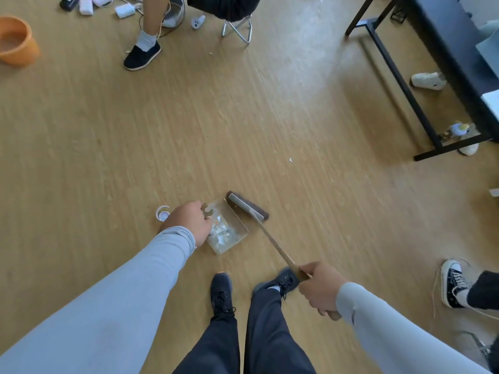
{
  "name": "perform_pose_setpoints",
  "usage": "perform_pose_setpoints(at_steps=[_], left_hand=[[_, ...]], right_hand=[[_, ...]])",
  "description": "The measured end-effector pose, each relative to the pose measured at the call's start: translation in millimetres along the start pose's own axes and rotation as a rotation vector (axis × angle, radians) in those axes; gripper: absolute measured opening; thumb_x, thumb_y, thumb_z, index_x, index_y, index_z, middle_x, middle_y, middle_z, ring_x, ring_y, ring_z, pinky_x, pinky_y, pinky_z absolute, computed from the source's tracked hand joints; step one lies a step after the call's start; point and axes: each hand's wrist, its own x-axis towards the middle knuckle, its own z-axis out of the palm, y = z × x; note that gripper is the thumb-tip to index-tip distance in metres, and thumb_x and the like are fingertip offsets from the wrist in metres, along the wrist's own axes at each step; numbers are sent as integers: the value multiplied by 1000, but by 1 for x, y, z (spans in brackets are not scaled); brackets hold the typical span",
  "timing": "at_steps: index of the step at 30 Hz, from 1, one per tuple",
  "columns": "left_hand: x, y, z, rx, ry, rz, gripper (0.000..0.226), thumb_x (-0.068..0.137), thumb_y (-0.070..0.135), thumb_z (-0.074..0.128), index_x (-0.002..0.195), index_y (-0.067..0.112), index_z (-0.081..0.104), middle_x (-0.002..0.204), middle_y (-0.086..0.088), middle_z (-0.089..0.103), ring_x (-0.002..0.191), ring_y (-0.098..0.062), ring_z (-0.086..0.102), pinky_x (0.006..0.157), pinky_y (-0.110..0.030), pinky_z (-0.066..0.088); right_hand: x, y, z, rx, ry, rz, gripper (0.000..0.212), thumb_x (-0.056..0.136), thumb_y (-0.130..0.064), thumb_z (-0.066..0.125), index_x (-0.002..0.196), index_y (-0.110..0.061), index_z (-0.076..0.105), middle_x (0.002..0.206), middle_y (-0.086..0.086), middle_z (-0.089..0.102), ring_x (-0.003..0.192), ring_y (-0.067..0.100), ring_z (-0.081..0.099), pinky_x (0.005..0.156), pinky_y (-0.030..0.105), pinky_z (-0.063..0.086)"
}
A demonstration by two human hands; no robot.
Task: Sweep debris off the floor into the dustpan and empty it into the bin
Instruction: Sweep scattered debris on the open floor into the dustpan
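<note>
1. Nearest me, my right hand [320, 288] has its grip clamped round the wooden broom handle [278, 245].
2. Further out, my left hand [187, 221] grips the dustpan [239, 238] by its handle, holding it flat on the floor [108, 157].
3. White scraps [220, 233] already lie inside the pan; the brush head [247, 206] rests at its open lip, so I judge this sweep nearly done.
4. One white fleck [290, 160] remains on the boards beyond.
5. Emptying is still to do; the orange bin [16, 41] stands far off to the left.
</note>
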Motion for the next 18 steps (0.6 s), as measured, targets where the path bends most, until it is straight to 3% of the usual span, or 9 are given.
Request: perform_pose_setpoints(at_steps=[4,9,14,18], left_hand=[[-3,0,0,15,-8,-2,17,95,32,55,105,19,61,81,3,56,80,-25,66,78,-41,59],[-6,1,-2,20,-13,7,21,97,32,55,112,19,60,75,6,41,83,-28,66,80,-42,58],[-1,-5,4,16,-3,16,24,95,36,55,113,20,59,91,0,63,84,-26,65,78,-41,59],[-4,-6,3,4,-21,17,35,97,35,54,129,21,56,108,-2,68,94,-26,65,75,-34,54]], right_hand=[[-24,34,-46,212,-20,-38,47,81,-13,59,125,-32,63,67,7,58,55,23,41,52,32,31],[-21,22,-31,150,83,-48,47,88,-10,52,127,-36,56,69,7,59,56,23,43,52,31,35],[-5,-9,2,-67,71,0,41,87,-2,40,116,-20,62,67,7,44,48,21,33,44,24,29],[-42,3,-32,107,-30,28,36,87,-6,53,117,-20,67,67,9,53,49,19,40,49,27,32]])
